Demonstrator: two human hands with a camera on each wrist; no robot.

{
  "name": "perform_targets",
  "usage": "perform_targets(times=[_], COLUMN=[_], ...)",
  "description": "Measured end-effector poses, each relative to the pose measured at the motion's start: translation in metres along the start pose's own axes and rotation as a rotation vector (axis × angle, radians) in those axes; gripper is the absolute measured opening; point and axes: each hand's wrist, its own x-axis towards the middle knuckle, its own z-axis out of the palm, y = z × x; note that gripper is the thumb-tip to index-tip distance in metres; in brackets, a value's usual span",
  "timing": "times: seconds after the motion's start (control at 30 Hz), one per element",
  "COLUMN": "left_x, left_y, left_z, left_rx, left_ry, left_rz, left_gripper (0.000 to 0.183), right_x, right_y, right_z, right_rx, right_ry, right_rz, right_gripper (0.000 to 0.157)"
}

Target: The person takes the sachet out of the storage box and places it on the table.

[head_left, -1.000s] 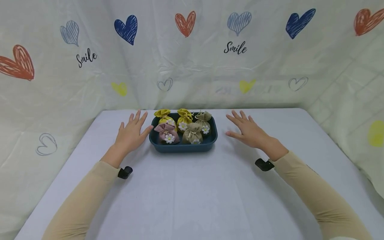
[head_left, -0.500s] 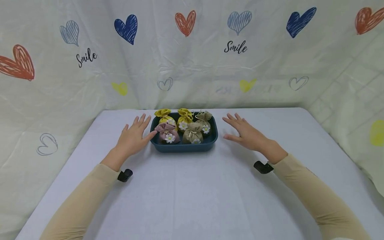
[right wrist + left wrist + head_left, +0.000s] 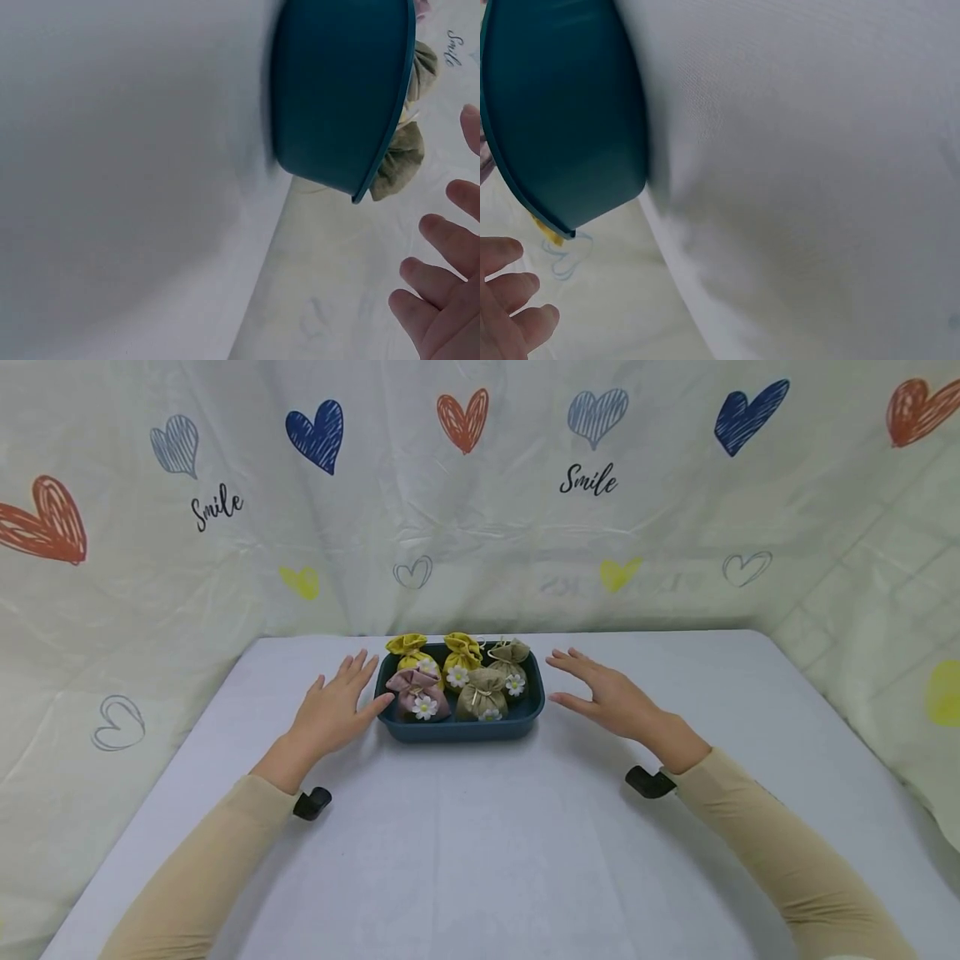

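Observation:
A dark teal tray (image 3: 459, 732) stands near the far edge of the table, holding several small drawstring pouches with white flowers. At its back left is a yellow pouch (image 3: 408, 646), with a second yellow pouch (image 3: 462, 649) beside it. In front sits a pink pouch (image 3: 414, 687); a beige pouch (image 3: 482, 692) and an olive-beige pouch (image 3: 510, 655) fill the right side. My left hand (image 3: 330, 706) is spread at the tray's left end, its thumb overlapping the rim in the head view. My right hand (image 3: 615, 697) hovers just off the right end, fingers extended, holding nothing.
A white cloth covers the table (image 3: 450, 860). Behind it hangs a pale curtain (image 3: 517, 527) printed with hearts and the word Smile. Black wrist cameras sit under both sleeves.
My right hand has moved left, closer to the tray. My left hand has shifted slightly right, its thumb coming over the tray's rim in view. The tray and pouches stay put.

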Motion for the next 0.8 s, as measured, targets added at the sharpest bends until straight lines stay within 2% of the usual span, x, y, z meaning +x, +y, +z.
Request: perform_targets(times=[0.3,0.8], left_x=[-0.001,0.000], left_y=[0.003,0.007], left_z=[0.000,0.007], left_rx=[0.016,0.039], left_ry=[-0.007,-0.024], left_rz=[0.015,0.017], left_gripper=[0.081,0.083], right_x=[0.006,0.015], right_y=[-0.010,-0.028], right_z=[0.005,0.013], right_rx=[0.062,0.180], right_ry=[0.053,0.076], right_rz=[-0.086,-0.033], right_gripper=[0.060,0.057])
